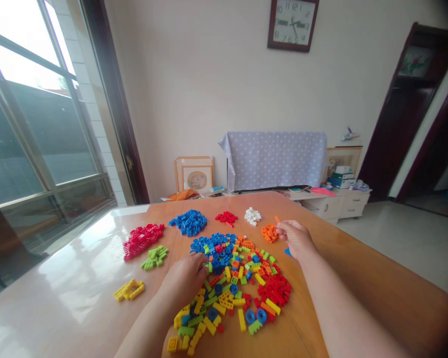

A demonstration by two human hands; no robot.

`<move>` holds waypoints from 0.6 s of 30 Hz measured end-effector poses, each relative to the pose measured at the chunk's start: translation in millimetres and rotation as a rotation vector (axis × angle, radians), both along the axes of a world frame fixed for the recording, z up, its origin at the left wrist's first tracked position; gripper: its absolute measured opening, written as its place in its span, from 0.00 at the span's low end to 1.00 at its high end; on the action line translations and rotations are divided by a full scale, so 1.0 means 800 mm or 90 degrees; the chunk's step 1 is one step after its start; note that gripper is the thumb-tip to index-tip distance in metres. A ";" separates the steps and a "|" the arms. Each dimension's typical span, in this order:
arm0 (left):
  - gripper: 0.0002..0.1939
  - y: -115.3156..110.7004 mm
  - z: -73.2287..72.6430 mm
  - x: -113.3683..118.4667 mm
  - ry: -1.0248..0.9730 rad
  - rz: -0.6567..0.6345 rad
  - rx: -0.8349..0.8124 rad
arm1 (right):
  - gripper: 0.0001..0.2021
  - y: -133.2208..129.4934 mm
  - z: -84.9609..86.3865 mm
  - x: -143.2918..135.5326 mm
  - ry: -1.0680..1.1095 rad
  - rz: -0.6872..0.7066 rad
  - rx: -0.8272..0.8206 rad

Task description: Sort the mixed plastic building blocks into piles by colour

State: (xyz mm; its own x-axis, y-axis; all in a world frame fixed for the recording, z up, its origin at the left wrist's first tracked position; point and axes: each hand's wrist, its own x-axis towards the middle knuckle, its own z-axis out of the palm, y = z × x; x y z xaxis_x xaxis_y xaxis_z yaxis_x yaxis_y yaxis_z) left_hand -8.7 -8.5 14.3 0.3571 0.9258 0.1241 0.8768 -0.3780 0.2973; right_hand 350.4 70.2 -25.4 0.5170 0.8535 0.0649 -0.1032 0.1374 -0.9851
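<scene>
The person's right hand pinches an orange brick just above the small orange pile; a blue piece lies beneath its palm side. The left hand, its finger state unclear, reaches the near edge of the mixed bricks, right of the yellow pile.

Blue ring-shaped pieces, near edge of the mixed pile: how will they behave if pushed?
The two blue ring-shaped pieces look like stiff, light plastic, so probably no flex. They seem to lie flat, so I'd expect sliding first; their round outline could let them roll if tipped on edge. The green brick sits close by and would probably shift too.
</scene>
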 end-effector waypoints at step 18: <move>0.10 0.001 -0.001 0.000 -0.021 -0.014 0.002 | 0.13 0.030 -0.027 0.018 0.097 -0.070 -0.010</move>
